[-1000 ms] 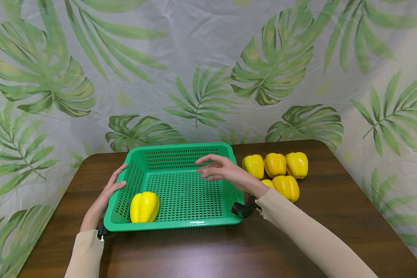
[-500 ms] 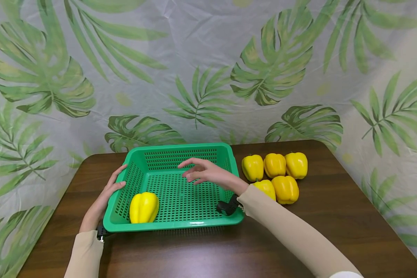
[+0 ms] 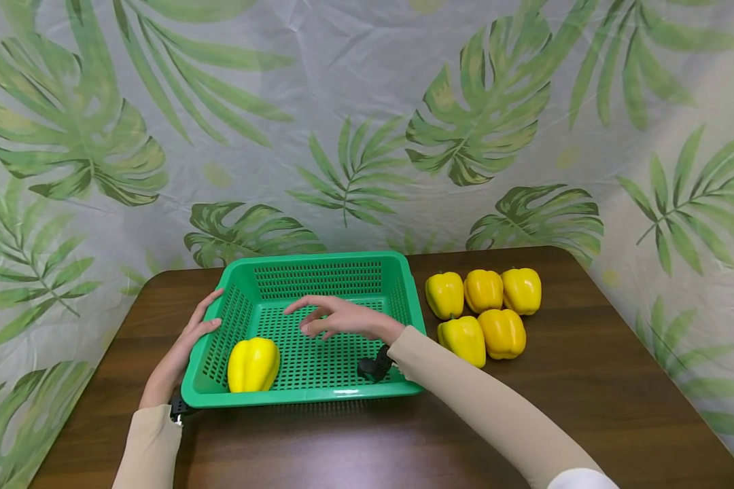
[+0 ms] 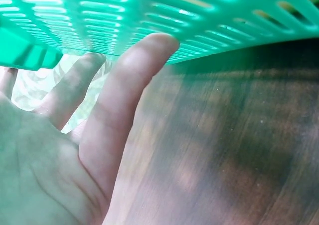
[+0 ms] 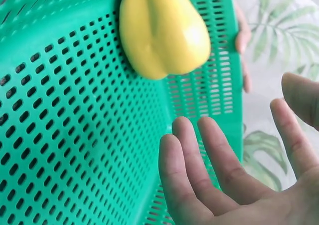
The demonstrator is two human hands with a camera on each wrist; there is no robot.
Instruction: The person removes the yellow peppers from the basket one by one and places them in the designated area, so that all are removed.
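A green plastic basket (image 3: pixel 302 394) with slotted walls stands on the table. Inside its near left corner lies a yellow bell pepper (image 3: pixel 253 365), seen large at the top of the right wrist view (image 5: pixel 162 33). My left hand (image 3: pixel 186 343) is at the basket's left side, thumb and fingertips at the rim; in the left wrist view its extended thumb (image 4: pixel 117 110) reaches up to the slotted wall. Over the middle of the basket hovers my right hand (image 3: pixel 342 319), holding nothing, its fingers spread and slightly bent, to the right of the pepper.
To the right of the basket, several more yellow bell peppers (image 3: pixel 503 333) sit grouped on the dark wooden table (image 3: pixel 587 380). A leaf-patterned curtain (image 3: pixel 367 122) hangs behind the table. A black wrist mount (image 3: pixel 376 365) sits on the right wrist.
My right hand has moved left and toward the near side over the basket, uncovering a pepper behind the sleeve. The left hand, basket and peppers have stayed in place.
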